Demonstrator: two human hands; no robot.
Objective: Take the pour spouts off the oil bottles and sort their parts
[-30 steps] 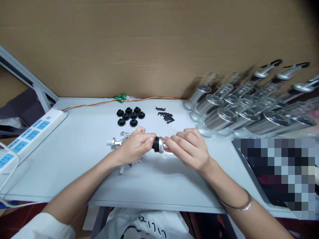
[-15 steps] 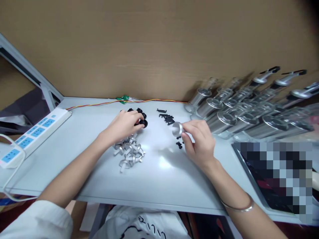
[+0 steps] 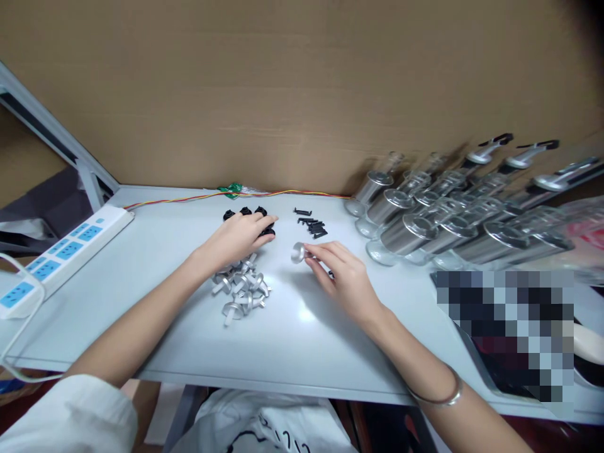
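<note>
My left hand (image 3: 236,239) reaches over a cluster of black round caps (image 3: 245,211). Its thumb and index finger are around one black round cap (image 3: 268,232), partly hidden by the fingers. Just below this hand lies a heap of silver disc-shaped parts with narrow stems (image 3: 243,286). My right hand (image 3: 342,274) pinches a similar silver part (image 3: 298,253) by its stem, with the wide round end facing left, above the table. Beyond it lie several small black lever-like pieces (image 3: 314,225). More tiny black pieces are mostly hidden behind the right hand.
Glass bottles with steel sleeves (image 3: 410,233) stand at the right, some fitted with pourers (image 3: 481,154). A blurred dark flat item (image 3: 500,333) lies at front right. A white power strip (image 3: 66,258) sits left; red and yellow wires (image 3: 189,198) run along the cardboard back (image 3: 236,94).
My right hand has moved left with the silver part, closer to my left hand. My left hand stays by the black caps, its fingers a little straighter.
</note>
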